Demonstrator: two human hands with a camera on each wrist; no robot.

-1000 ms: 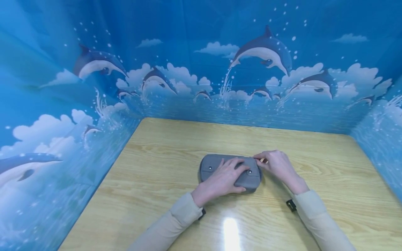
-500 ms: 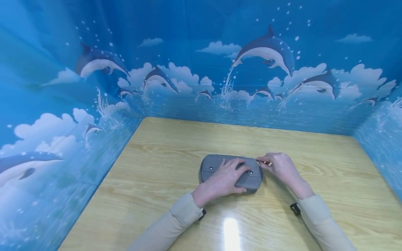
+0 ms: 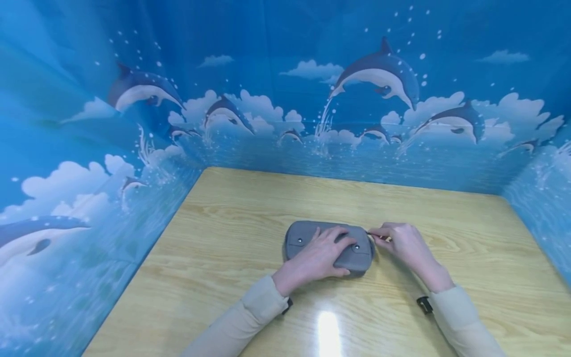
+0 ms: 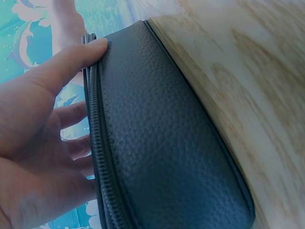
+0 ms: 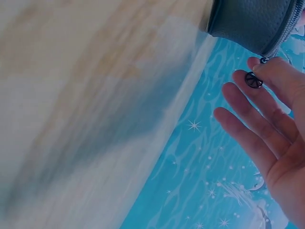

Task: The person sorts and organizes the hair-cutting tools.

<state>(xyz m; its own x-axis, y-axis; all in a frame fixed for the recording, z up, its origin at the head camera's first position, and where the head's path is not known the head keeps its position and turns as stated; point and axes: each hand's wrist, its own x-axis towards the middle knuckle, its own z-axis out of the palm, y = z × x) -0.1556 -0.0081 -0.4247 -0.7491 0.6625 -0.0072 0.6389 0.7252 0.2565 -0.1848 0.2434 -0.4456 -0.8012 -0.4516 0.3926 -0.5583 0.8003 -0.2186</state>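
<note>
A grey leather-like zippered pouch [image 3: 352, 259] with two metal snaps lies on the wooden table. My left hand [image 3: 312, 258] holds it, fingers spread across its top and thumb over the near edge. In the left wrist view, that thumb [image 4: 90, 50] rests beside the metal zipper [image 4: 101, 143] running along the edge. At the pouch's right end, my right hand [image 3: 409, 248] pinches the zipper pull between thumb and forefinger. The right wrist view shows the round, dark pull tab [image 5: 253, 80] hanging at the fingers, the other fingers loosely extended.
The pale wood-grain table [image 3: 214, 213] extends around the pouch. Blue curtains with dolphins and clouds [image 3: 267, 139] enclose its back and sides. A small black clasp [image 3: 425, 304] sits at the right cuff, and glare shows near the front.
My right hand has moved a little to the right and nearer, away from the pouch's corner, with the zipper pull between its fingers. The left hand and pouch stay nearly in place.
</note>
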